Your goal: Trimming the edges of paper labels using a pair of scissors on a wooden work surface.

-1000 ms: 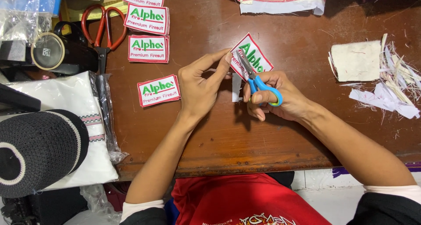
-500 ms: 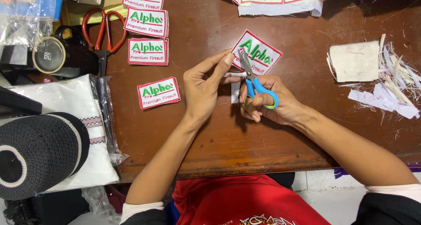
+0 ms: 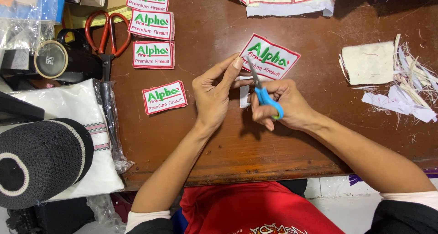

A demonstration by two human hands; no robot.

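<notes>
Fingers of the left hand (image 3: 213,93) pinch the lower-left edge of a white rectangular embroidered patch with red border and green lettering (image 3: 270,57). Right hand (image 3: 284,105) is clenched through small blue-handled scissors (image 3: 263,93), blades touching the patch just beside the left fingertips.

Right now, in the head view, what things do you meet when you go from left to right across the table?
Black knitted cap → red-handled scissors → lone trimmed patch → left hand → blue-handled scissors in the right hand → white backing piece → pile of trimmed scraps.
</notes>
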